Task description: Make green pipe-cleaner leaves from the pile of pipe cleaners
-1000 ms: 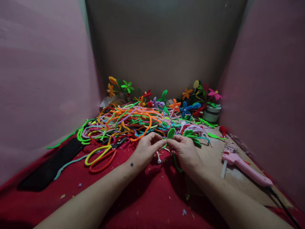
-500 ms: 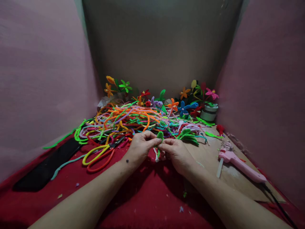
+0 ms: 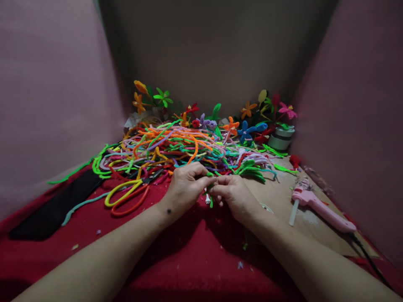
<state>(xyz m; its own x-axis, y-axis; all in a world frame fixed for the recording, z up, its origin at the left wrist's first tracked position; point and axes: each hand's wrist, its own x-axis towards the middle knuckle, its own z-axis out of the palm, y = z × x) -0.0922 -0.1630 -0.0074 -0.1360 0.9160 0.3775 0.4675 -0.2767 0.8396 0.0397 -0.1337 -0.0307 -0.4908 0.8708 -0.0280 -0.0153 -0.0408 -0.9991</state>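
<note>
We see only a sliver of the green piece (image 3: 210, 174). Both grips pinch it, and the fingertips of the left hand (image 3: 184, 188) and right hand (image 3: 234, 197) cover the rest, so its shape is unreadable. The white bit (image 3: 207, 199) just under the hands is too small to identify. Both forearms are cut off by the bottom edge. Scissors (image 3: 138, 189): blade tips are buried under the pipe-cleaner pile (image 3: 182, 147). The glue gun (image 3: 317, 209) cord (image 3: 368, 258) runs out at the lower right corner. The black flat object (image 3: 56, 207) on the left is too dark to identify. White pot (image 3: 281, 138) at the back: flowers cover its mouth.
</note>
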